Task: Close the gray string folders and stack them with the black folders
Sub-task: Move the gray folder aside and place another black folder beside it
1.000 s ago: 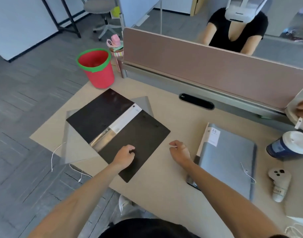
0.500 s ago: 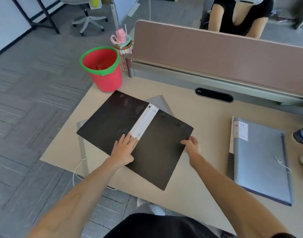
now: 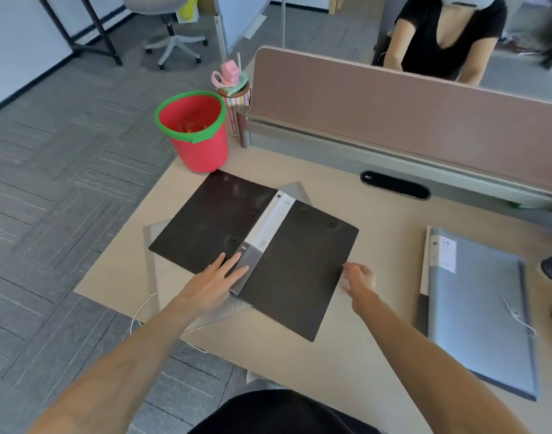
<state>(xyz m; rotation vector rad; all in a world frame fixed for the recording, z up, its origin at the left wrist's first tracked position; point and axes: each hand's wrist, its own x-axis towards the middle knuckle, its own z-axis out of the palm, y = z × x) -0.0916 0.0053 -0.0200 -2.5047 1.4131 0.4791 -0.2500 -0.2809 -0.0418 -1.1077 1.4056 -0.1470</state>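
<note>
Black folder (image 3: 256, 245) lies spread flat, outer covers up, near the desk's (image 3: 346, 355) left end, white spine label running diagonally through its middle. Its left corner stops short of the desk's left edge; its nearest corner stops short of the front edge. Beneath it a gray string folder (image 3: 152, 270) shows as slivers at the far side, the left, and the near side, where a translucent flap overhangs the front edge and a white string trails off it.

Left hand (image 3: 213, 285) rests palm down on the lower end of the spine, fingers spread and flat, gripping nothing. Right hand (image 3: 359, 277) sits at the black folder's right edge, fingers loosely parted, fingertips touching or just beside that edge; whether it pinches the cover cannot be told.

A second gray string folder (image 3: 475, 308) lies closed at the right, well apart from the black one, with bare desktop between them. Red bucket (image 3: 195, 130) stands at the far left corner, just beyond the black folder's far edge. The pink divider (image 3: 409, 120) bounds the desk's far side.
</note>
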